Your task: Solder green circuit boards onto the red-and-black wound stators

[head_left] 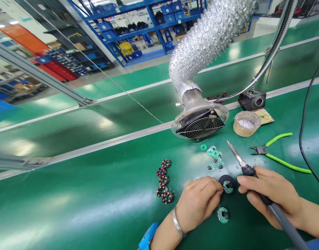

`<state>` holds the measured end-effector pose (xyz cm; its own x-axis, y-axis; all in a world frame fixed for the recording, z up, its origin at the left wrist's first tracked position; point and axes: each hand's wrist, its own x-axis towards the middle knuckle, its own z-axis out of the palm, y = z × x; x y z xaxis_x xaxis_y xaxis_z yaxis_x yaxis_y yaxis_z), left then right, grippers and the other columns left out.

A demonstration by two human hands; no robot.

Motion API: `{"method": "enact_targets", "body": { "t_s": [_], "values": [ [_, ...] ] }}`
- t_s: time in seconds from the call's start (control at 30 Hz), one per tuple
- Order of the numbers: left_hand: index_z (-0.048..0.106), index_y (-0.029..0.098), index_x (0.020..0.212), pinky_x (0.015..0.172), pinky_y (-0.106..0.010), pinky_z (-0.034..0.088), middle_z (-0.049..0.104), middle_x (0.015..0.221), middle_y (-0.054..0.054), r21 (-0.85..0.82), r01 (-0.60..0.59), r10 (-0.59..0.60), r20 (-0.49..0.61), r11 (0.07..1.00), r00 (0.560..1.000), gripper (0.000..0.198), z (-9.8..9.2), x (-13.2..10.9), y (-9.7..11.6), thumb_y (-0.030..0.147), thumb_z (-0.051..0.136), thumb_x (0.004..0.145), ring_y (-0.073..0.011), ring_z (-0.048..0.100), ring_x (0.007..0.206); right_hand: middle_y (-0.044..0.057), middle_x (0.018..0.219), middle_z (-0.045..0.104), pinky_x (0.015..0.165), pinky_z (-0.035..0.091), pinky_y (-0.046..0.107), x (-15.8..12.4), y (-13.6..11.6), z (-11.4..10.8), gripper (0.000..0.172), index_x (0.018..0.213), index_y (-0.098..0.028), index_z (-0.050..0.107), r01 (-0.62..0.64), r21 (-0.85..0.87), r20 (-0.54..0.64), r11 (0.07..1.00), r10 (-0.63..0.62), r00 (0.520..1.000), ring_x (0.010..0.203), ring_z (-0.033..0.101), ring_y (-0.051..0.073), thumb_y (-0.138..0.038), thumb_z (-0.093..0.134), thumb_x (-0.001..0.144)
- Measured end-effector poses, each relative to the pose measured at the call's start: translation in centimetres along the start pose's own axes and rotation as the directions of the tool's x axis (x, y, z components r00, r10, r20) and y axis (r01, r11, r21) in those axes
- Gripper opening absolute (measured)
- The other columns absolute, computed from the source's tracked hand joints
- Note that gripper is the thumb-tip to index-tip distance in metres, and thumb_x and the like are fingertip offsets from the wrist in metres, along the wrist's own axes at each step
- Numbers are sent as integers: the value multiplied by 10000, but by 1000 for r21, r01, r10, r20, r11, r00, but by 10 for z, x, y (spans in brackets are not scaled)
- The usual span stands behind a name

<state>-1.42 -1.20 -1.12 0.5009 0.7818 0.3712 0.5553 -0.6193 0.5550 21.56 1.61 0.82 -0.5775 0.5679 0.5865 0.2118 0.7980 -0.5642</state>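
The bench mat (97,208) is shining glossy green. A crinkled silver duct (206,38) is gleaming above a black fan grille (201,126) patterned in concentric wire rings. The cutters (281,152) are showing lime-green handles. Small coils (163,180) are glinting copper and black, round boards (214,153) are showing green with pale specks, and the soldering iron (247,170) is showing a black grip and grey handle beside a black ring (224,178).

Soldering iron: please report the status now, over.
Right hand holds soldering iron, tip up, off the work. Left hand touches black ring with green board inside. Spare boards and cutters nearby, none blocking.
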Motion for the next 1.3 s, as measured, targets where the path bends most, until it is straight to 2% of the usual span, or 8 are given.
{"method": "enact_targets", "body": {
  "t_s": [0.1,0.17,0.3,0.4,0.6,0.9,1.13,1.3],
  "values": [
    [577,201,944,658,-216,494,692,822,-20,-9,2,-1,27,1000,1000,123,-2,0,-1,131,477,927,-128,642,711,49,754,633,520,478,345,1,-14,-11,465,1367,-252,477,-38,-50,-34,998,36,999,616,591,205,-199,504,905],
    [579,199,944,662,-218,499,698,829,-24,-11,-5,6,19,1000,1000,126,-3,1,-1,129,476,928,-133,652,720,49,727,634,523,498,364,-1,-23,-15,396,1292,-278,537,-113,-59,-33,992,111,993,629,621,226,-211,518,902],
    [585,196,965,676,-224,508,710,847,-25,-5,-28,28,11,1000,1000,120,-2,1,-2,124,498,922,-138,664,733,36,649,625,516,504,388,-5,-32,-14,266,1149,-282,556,-173,-1,-51,985,172,984,571,616,232,-190,499,906],
    [586,192,961,675,-226,508,713,848,-28,-6,-32,32,11,999,999,122,-2,0,-2,118,498,919,-141,667,734,32,627,607,511,491,383,-5,-32,-10,239,1085,-260,555,-161,7,5,987,161,987,521,578,210,-150,504,879],
    [594,190,954,664,-224,508,715,837,-30,6,-32,32,7,999,999,128,-2,1,-1,125,488,926,-140,669,722,23,597,558,459,416,365,-3,-31,-6,249,1035,-255,556,-159,30,-46,987,160,986,488,523,200,-130,509,825],
    [588,188,944,647,-224,501,710,836,-32,21,-34,34,10,999,999,135,-1,0,-2,133,466,932,-139,657,706,33,626,627,522,504,377,-6,-29,-10,235,1081,-253,543,-136,-4,18,991,136,991,542,614,218,-148,497,875],
    [583,187,952,655,-225,494,703,830,-28,6,-36,36,12,999,999,133,-1,0,-2,125,467,931,-140,650,704,29,670,665,530,515,310,7,-33,-19,211,1003,-215,559,-117,-123,-68,985,110,992,639,675,206,-99,460,857],
    [577,187,959,653,-225,486,695,826,-24,-4,-34,34,18,999,999,130,-1,0,-3,108,481,921,-140,647,706,34,727,657,552,512,280,9,-17,-11,266,1122,-162,560,-25,-77,-83,997,18,996,616,638,167,-120,455,881]
  ]
}}
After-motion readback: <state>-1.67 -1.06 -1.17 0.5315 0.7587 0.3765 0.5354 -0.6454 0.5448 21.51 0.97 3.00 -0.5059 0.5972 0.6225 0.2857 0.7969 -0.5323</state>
